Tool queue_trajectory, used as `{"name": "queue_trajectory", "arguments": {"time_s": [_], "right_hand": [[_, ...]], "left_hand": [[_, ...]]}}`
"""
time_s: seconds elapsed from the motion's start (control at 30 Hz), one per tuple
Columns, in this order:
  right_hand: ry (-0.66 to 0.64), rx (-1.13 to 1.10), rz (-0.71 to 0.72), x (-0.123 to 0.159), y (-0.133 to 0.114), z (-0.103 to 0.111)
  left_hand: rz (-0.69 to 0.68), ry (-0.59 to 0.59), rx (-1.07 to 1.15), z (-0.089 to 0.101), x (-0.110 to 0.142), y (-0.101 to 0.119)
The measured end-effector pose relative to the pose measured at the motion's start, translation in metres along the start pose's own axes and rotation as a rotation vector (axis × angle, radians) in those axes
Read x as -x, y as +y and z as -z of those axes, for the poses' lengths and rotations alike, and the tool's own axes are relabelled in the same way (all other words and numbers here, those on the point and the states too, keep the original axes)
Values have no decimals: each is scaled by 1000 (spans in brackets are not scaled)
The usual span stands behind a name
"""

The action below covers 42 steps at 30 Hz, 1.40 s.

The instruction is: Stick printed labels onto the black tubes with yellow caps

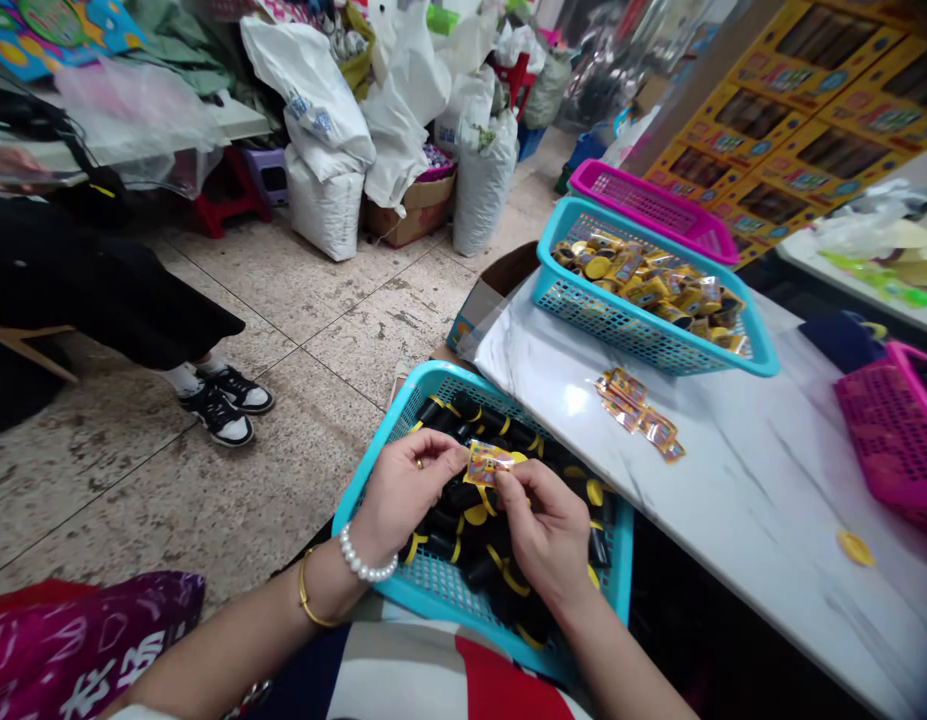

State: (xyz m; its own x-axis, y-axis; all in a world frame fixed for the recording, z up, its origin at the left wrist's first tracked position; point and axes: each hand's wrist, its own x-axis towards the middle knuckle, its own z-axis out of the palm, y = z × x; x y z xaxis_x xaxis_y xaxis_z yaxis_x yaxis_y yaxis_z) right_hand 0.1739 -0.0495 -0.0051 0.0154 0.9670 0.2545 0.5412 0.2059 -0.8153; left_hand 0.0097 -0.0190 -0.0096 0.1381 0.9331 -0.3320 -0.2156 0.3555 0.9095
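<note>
Between my two hands is a small yellow printed plastic sleeve (487, 464), pinched at both ends. My left hand (410, 485), with a pearl bracelet at the wrist, grips its left edge between thumb and finger. My right hand (545, 525) pinches its right side. Beneath them a turquoise basket (358, 470) holds many small black cylinders (482, 572) with yellow rims or lids. On the marble-patterned table to the right lies a small group of flat printed sleeves (635, 408).
Behind the sleeves stands another turquoise basket (620, 325) full of wrapped yellow pieces, beside a magenta basket (658, 205). A yellow disc (854, 548) lies on the table (740, 480). Yellow boxes (778, 120) are stacked beyond. At left sits a person (95, 280); white sacks (328, 190) stand behind.
</note>
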Motion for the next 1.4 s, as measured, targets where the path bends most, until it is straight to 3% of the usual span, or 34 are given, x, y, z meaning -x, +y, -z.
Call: {"name": "queue_trajectory", "arguments": {"time_s": [0.1,0.33,0.5,0.63,0.73,0.8,0.87,0.97,1.07,1.2,1.33,1.4], "right_hand": [[16,16,17,-2,0,1],[-102,79,141,-8,3,-6],[-184,128,222,-14,6,0],[-148,181,210,-17,10,4],[-194,212,229,-17,11,4],[-253,164,186,-17,10,4],[-246,14,54,-18,9,5],[-205,-212,-130,-22,7,4],[-252,-180,-150,-26,5,1],[-242,78,-6,-29,3,8],[-533,339,248,-28,10,16],[-600,454,342,-24,18,14]], "left_hand": [[53,-26,90,2,-2,-1],[89,-85,69,1,-2,6],[-15,44,46,5,-5,10],[27,48,5,9,-7,11],[-68,73,-48,12,-8,11],[-166,97,-115,13,-9,11],[-204,84,-168,13,-9,10],[-158,25,-168,9,-6,7],[-71,-32,-95,5,-3,5],[10,-113,17,9,-6,5],[118,-121,133,20,-13,8],[189,-115,187,22,-16,10]]}}
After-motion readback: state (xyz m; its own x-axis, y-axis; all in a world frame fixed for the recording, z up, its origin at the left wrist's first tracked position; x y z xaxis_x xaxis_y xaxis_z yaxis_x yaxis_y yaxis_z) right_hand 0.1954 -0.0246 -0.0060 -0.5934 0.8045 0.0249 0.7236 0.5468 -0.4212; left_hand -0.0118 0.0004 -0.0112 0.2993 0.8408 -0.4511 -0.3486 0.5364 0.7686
